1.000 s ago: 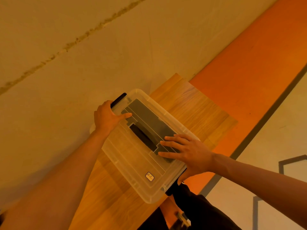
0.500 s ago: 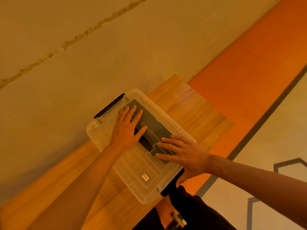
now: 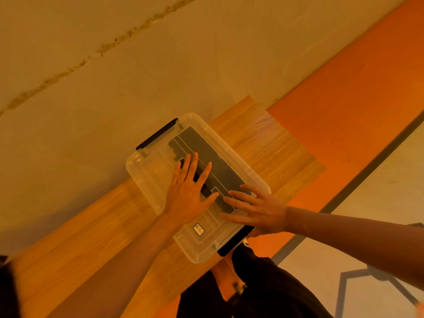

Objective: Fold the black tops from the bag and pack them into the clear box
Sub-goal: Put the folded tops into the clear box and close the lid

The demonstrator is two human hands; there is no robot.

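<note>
On the desk (image 3: pixel 91 237) the box (image 3: pixel 197 253) lies slantwise, its long axis running from a far latch (image 3: pixel 157 134) on the left down to a near latch (image 3: pixel 234 243) on the right. Lid (image 3: pixel 158 173) is on. Through it, black tops (image 3: pixel 213 161) show as one flat dark fold along the box's right long side, reaching most of its length; the left half of the box looks bare, small label (image 3: pixel 198 229) near the near end. Left grip (image 3: pixel 187 198) released, palm flat on the lid's middle, fingers spread and pointing to the far end. Right grip (image 3: pixel 259 210) also released, fingers straight and laid across the lid at the near right corner, holding nothing; its thumb drops out of sight beside the near latch. The two grips almost meet fingertip to thumb over the dark fold. Judgement: packing looks done and what remains is seating the lid and securing the ends. Near latch is just beside the right grip; far latch lies beyond the left fingertips, so left is the nearer. Whether either latch is already snapped, cannot tell. Bag not in view.
</note>
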